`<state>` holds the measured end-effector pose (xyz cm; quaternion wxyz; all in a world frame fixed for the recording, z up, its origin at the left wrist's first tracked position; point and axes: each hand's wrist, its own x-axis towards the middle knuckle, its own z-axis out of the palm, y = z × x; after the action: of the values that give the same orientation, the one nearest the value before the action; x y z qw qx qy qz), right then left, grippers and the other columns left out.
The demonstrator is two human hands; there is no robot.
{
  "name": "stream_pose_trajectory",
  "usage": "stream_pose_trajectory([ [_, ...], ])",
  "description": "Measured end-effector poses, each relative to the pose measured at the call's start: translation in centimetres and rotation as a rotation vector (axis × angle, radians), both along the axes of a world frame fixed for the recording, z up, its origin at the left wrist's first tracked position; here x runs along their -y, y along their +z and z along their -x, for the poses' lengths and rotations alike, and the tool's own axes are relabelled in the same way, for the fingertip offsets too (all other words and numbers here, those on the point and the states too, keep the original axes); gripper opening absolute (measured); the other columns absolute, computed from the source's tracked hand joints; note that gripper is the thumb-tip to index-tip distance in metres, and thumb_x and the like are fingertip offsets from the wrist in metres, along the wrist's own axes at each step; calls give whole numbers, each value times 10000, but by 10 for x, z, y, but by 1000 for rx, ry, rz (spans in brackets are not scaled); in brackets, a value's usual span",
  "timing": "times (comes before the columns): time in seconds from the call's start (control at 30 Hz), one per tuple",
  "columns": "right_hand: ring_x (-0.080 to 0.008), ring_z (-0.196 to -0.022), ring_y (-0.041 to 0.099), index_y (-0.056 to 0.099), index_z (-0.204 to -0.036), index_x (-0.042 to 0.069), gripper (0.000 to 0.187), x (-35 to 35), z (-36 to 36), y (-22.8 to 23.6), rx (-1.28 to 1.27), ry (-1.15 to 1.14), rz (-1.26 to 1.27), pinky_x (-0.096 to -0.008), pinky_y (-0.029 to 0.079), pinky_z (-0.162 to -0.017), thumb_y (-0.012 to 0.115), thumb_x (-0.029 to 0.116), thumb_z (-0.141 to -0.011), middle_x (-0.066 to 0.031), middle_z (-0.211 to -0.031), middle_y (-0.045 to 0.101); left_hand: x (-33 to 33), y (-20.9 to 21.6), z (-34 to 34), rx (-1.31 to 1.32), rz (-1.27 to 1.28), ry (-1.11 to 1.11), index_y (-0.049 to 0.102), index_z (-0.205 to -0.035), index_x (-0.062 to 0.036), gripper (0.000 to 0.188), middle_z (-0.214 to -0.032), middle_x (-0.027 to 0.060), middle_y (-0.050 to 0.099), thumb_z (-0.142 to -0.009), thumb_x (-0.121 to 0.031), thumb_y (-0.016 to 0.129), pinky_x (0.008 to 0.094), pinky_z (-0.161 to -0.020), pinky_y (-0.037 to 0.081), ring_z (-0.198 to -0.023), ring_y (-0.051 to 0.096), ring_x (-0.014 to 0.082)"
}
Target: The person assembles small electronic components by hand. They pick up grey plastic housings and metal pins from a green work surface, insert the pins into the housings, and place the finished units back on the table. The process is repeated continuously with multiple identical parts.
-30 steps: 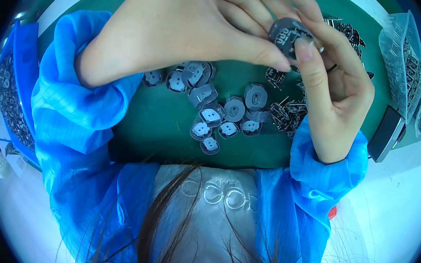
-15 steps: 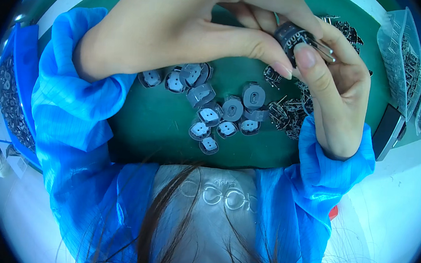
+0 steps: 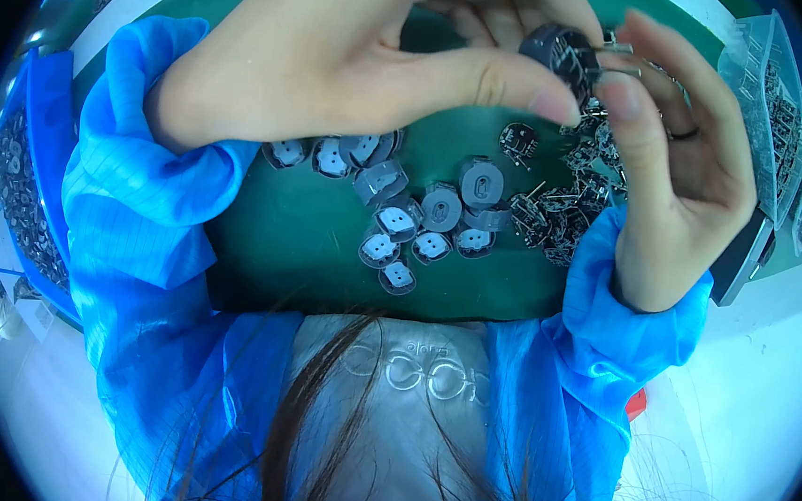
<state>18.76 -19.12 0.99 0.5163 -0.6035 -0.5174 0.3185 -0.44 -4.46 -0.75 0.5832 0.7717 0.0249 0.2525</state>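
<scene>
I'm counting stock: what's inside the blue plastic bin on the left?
Many small grey parts show in the blue plastic bin; anything deeper is covered by them.

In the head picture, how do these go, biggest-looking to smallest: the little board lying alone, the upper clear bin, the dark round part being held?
1. Upper clear bin
2. Dark round part, perhaps looking bigger because it's nearer the camera
3. Little board

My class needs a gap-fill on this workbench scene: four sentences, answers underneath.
1. The left hand holds a round dark part whose metal pins point toward the person's ____.
2. The person's sleeves are coloured ____.
3. The blue bin stands on the person's ____ side.
4. Grey round housings lie on a ____-coloured tabletop.

Missing words: right; blue; left; green.
</scene>
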Motion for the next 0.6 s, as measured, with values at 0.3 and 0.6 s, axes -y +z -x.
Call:
stream_pose_trajectory([
  [0.3,-246,-1149,627,563,-1302,-85,489,-10,8,-7,216,48,-150,-353,529,-958,733,-42,-846,-199,-1265,635,13,45,-15,-411,799,66,539,-1354,97,470,-1228,230,661,-924,-11,694,281,-899,579,-1062,677,209],
  [0.6,-269,-1138,643,562,-1289,-93,497,-10,21,-10,402,76,-278,-363,530,-967,732,-77,-822,-211,-1256,643,22,50,-2,-498,301,125,632,-1216,101,451,-1049,192,722,-812,-46,769,267,-793,602,-902,719,171],
])
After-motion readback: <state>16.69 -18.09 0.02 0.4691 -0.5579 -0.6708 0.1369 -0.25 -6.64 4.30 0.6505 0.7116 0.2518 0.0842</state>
